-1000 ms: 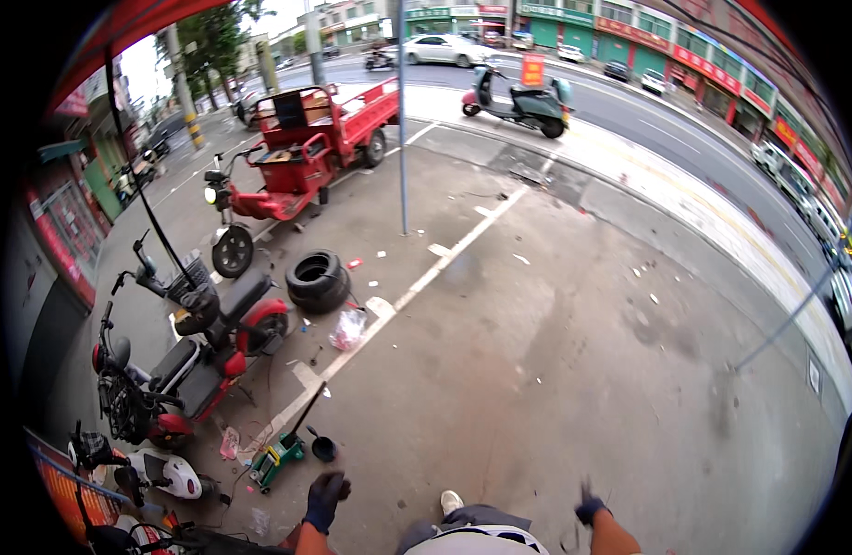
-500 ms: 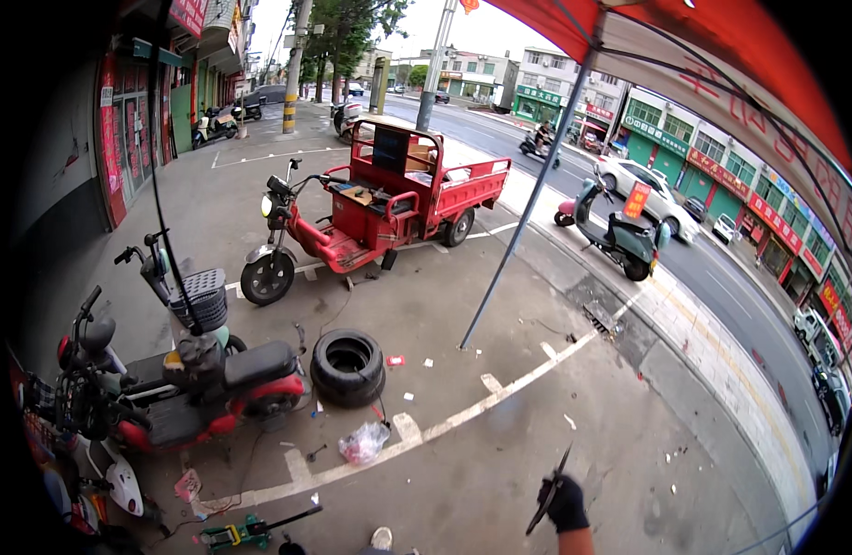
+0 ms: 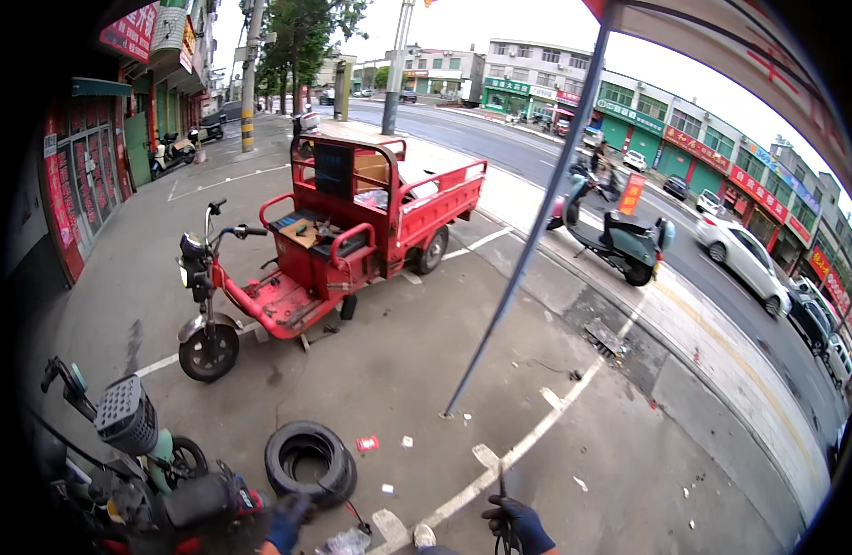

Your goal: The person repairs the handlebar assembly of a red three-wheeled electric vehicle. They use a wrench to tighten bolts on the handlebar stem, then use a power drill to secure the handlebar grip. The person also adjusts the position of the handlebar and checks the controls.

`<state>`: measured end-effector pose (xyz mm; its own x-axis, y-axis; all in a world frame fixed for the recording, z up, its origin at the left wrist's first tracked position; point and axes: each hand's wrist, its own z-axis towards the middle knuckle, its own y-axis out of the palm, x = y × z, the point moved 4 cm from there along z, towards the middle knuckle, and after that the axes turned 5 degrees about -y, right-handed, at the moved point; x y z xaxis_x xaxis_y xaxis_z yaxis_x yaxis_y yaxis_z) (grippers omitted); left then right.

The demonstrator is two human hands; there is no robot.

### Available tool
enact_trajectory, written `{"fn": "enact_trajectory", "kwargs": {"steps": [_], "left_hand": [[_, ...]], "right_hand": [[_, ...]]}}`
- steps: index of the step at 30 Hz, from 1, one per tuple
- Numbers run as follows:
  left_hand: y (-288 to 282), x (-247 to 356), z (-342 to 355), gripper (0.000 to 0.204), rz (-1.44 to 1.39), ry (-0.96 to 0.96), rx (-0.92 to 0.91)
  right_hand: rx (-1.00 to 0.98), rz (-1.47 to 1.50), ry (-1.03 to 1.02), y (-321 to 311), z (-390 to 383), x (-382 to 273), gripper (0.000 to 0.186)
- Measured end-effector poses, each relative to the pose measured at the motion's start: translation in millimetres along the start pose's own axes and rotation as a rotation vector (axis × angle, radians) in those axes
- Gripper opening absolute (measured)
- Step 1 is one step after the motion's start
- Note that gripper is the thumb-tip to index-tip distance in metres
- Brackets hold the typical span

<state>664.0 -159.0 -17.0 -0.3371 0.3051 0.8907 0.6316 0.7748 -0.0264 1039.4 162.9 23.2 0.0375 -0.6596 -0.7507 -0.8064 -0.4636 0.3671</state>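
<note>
My right hand [image 3: 522, 520], in a dark glove, is closed around a slim dark tool [image 3: 502, 481] with a narrow end pointing up; its exact kind is unclear. At the lower left, my gloved left hand [image 3: 289, 524] is smeared by motion, so its fingers cannot be read. It appears close to the near side of a stack of black tyres [image 3: 271, 460] lying flat on the pavement; touching or apart, I cannot tell. A clear plastic bag [image 3: 348, 542] lies between my hands at the lower edge. One of my shoes [image 3: 424, 536] shows beside it.
A red cargo tricycle [image 3: 329, 254] stands ahead, with tools on its seat box. An electric scooter with a grey basket [image 3: 127, 416] is at left. A slanting canopy pole [image 3: 528, 250] rises at right, with a green scooter [image 3: 620, 239] beyond it by the road.
I have moved forward, so the tyres and tricycle sit nearer. My left hand has come into view. My right hand, still holding the tool, appears lower and further left. The white car has driven on.
</note>
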Motion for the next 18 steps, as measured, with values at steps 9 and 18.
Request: {"fn": "enact_trajectory", "kwargs": {"steps": [9,18], "left_hand": [[130.6,251.2,107.1,0.026,-0.374,0.282,-0.274],[80.8,385.9,335.6,0.022,-0.699,0.323,-0.311]], "right_hand": [[-0.992,-0.736,0.145,329.6,180.1,-171.9,0.034],[-0.977,-0.584,-0.095,423.4,381.9,-302.7,0.044]]}}
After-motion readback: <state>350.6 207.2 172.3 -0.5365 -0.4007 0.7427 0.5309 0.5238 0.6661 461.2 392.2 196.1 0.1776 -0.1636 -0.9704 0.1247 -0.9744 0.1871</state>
